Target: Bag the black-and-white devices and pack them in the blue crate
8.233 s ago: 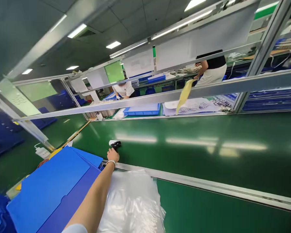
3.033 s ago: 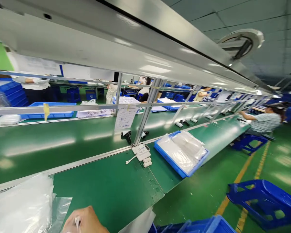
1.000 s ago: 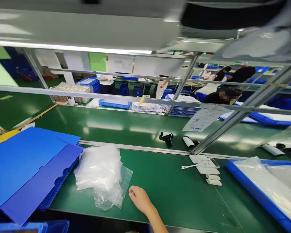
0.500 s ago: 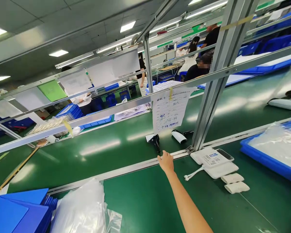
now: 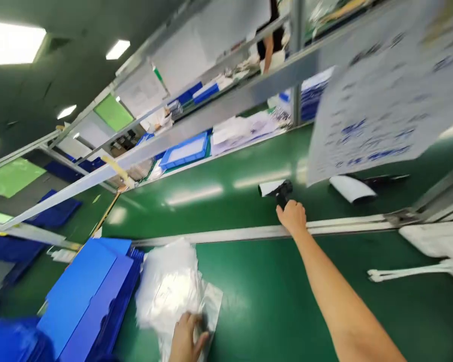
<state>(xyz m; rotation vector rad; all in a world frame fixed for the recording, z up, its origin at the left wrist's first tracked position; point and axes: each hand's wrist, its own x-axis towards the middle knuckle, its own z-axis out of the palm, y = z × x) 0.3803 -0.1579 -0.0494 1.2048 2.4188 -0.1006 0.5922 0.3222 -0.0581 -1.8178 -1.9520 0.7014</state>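
My right hand (image 5: 292,217) reaches across the pale rail with its fingers curled at the lower end of the black handle of a white-and-black handheld device (image 5: 272,188). The device lies on the green surface behind the rail; my fingers partly hide the handle's end. My left hand (image 5: 187,338) is over the lower edge of a stack of clear plastic bags (image 5: 169,281), thumb and fingers apart, slightly blurred. A second white-and-black device (image 5: 352,189) lies farther right, partly behind a hanging handwritten sheet (image 5: 385,100).
Blue folded plastic sheets (image 5: 86,286) lean left of the bags. A metal rail (image 5: 241,234) runs across the green table. White items with a short cable (image 5: 407,273) lie at the right. A metal crossbar (image 5: 211,118) spans above; a person's arm (image 5: 269,50) shows beyond.
The view has swung left and closer. My right hand has moved up to the device's handle. My left hand has come into view over the plastic bags.
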